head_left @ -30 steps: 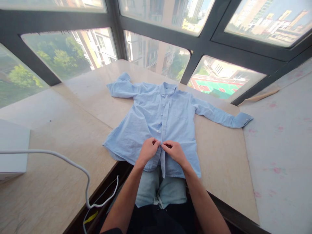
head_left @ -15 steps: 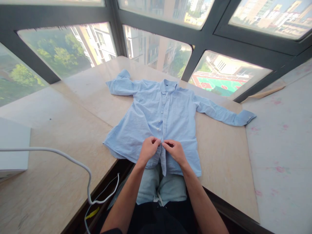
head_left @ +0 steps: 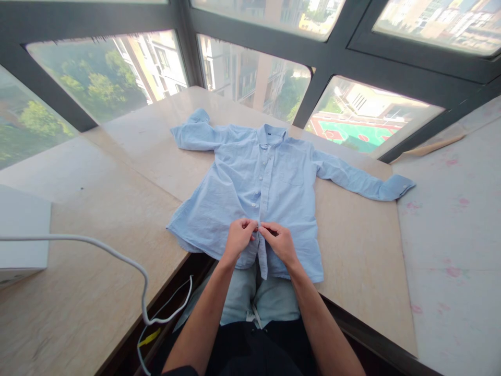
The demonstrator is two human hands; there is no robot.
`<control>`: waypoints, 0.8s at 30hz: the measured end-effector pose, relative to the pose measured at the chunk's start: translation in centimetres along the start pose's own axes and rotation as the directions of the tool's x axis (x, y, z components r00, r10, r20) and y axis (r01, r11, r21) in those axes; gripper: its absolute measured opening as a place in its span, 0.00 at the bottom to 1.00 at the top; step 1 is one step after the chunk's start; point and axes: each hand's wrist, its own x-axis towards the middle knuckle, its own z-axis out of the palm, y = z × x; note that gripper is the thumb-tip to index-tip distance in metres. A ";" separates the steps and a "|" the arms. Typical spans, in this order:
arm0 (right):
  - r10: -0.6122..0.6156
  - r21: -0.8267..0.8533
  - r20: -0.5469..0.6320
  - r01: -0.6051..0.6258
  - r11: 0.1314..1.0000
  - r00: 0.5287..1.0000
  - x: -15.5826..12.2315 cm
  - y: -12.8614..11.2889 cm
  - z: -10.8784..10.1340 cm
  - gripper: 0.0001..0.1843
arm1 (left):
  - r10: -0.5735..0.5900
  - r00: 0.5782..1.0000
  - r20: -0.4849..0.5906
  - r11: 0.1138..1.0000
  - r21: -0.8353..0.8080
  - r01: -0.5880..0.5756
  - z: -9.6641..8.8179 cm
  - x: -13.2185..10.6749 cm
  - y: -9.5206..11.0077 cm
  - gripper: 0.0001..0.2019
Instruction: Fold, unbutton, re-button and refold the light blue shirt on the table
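- Daylight enters through dark-grey framed windows (head_left: pixel 332 57) behind a beige, marble-patterned bench (head_left: pixel 364 245).
- Front up on the bench lies a light-blue, long-sleeved shirt (head_left: pixel 289 177), collar towards the glass, hem overhanging the near edge above the person's lap; its sleeves reach out to either side, probably so that the front lies flat and within reach.
- Left hand (head_left: pixel 240 239): thumb and fingertips pinched together, apparently on the shirt's front edge.
- Right hand (head_left: pixel 281 244): likewise pinched, apparently on the facing front strip (head_left: pixel 263 198); the tiny fold between the fingertips is too small to make out. Holding both edges so close presumably keeps them aligned.
- Most of the shirt stretches beyond the hands, with its hem nearer the person; a small white button (head_left: pixel 254 205) sits just past the left fingertips.
- Well apart, leftward: a white box (head_left: pixel 23 224) and a thick white cable (head_left: pixel 117 257).
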 end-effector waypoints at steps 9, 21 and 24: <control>-0.106 -0.036 0.106 0.111 0.993 0.989 -0.1 -0.2 -0.5 0.13 | -0.083 0.989 0.119 0.995 0.073 0.075 -0.9 0.9 0.1 0.09; -0.167 -0.079 -0.045 0.163 0.983 0.985 0.0 0.2 0.9 0.11 | -0.071 0.997 0.044 0.996 -0.042 0.073 -0.8 0.6 -0.3 0.13; -0.127 -0.050 -0.064 0.124 0.991 0.990 -0.3 0.4 1.0 0.12 | -0.060 0.997 0.049 0.996 -0.069 0.063 -0.8 0.4 -0.4 0.15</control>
